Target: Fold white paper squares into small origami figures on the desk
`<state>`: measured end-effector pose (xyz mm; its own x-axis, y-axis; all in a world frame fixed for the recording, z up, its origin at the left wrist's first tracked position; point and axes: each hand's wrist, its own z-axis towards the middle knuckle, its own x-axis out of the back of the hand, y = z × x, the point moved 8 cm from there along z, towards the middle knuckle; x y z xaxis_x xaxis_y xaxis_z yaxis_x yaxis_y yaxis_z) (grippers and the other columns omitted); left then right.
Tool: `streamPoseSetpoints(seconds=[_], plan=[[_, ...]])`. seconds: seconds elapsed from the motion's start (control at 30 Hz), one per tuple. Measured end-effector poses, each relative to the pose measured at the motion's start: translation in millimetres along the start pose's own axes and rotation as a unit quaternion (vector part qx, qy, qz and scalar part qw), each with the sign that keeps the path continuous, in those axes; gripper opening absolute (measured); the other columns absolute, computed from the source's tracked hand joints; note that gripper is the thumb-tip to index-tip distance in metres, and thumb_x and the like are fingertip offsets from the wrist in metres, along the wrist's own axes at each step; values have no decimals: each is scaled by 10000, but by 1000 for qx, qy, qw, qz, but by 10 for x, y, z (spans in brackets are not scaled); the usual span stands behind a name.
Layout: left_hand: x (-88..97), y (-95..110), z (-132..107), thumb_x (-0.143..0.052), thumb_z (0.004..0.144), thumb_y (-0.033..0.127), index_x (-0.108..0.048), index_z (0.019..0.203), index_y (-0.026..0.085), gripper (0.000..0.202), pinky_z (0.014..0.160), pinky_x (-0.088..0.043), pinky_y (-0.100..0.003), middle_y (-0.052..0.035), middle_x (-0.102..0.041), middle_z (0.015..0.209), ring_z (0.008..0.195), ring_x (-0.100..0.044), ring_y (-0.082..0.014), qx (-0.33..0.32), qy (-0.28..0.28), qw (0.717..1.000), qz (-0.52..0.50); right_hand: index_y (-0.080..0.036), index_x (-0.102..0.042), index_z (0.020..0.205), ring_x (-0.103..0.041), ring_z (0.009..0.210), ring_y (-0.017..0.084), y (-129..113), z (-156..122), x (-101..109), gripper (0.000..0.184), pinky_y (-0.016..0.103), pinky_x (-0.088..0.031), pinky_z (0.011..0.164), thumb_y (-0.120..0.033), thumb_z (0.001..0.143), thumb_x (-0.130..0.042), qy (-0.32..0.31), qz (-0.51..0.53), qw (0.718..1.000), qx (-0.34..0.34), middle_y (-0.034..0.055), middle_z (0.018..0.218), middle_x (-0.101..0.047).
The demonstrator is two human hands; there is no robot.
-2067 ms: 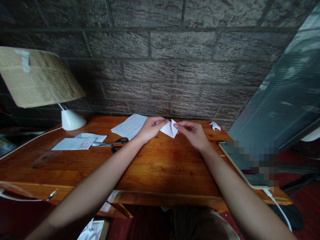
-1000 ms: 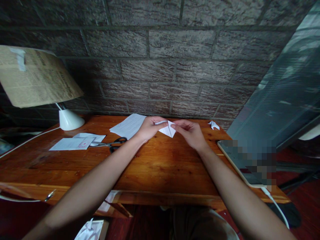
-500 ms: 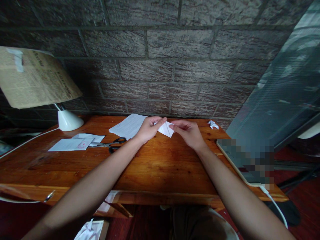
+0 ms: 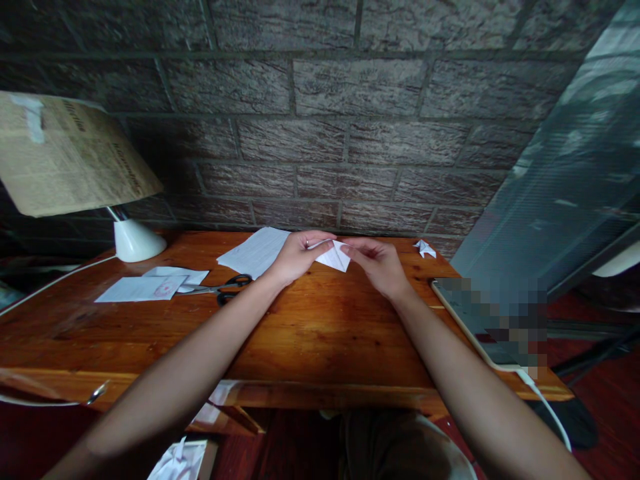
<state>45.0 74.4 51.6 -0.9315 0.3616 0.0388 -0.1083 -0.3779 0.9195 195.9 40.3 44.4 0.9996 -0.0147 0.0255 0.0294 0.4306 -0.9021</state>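
Observation:
A small folded white paper piece [image 4: 336,257] is held between both hands above the far middle of the wooden desk [image 4: 320,327]. My left hand [image 4: 296,255] pinches its left corner with the fingers curled over the top edge. My right hand [image 4: 377,265] pinches its right corner, fingers closed. The paper's pointed tip hangs down toward the desk.
A white sheet [image 4: 255,252] lies behind my left hand. Black-handled scissors [image 4: 225,288] and more paper sheets [image 4: 145,287] lie to the left, near a white lamp base [image 4: 133,240]. A small folded paper figure [image 4: 424,249] sits far right. A tablet [image 4: 480,320] with a cable rests at the right edge.
The folded paper has been worked a little between the fingers and now sits flatter and lower; both hands stay in the same place.

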Motion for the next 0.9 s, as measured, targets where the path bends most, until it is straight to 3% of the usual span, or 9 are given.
streamPoseSetpoints(seconds=[0.47,0.9], plan=[[-26,-2,-5,-806,635,293,-738,917,155,321,826,-486,-341,-70,-752,925,836,-668,-196,-16,5,1000,-6,-230,-751,920,-696,819,195,24,-10,-4,339,353,-540,813,-399,637,-828,3,17,1000,-17,34,938,-764],[-83,7,-30,-760,710,398,-738,916,157,318,804,-482,-316,-76,-754,918,827,-672,-193,1,-25,999,-25,-234,-736,878,-681,737,183,1,2,22,354,340,-540,748,-436,605,-836,27,21,999,-10,17,836,-757]])
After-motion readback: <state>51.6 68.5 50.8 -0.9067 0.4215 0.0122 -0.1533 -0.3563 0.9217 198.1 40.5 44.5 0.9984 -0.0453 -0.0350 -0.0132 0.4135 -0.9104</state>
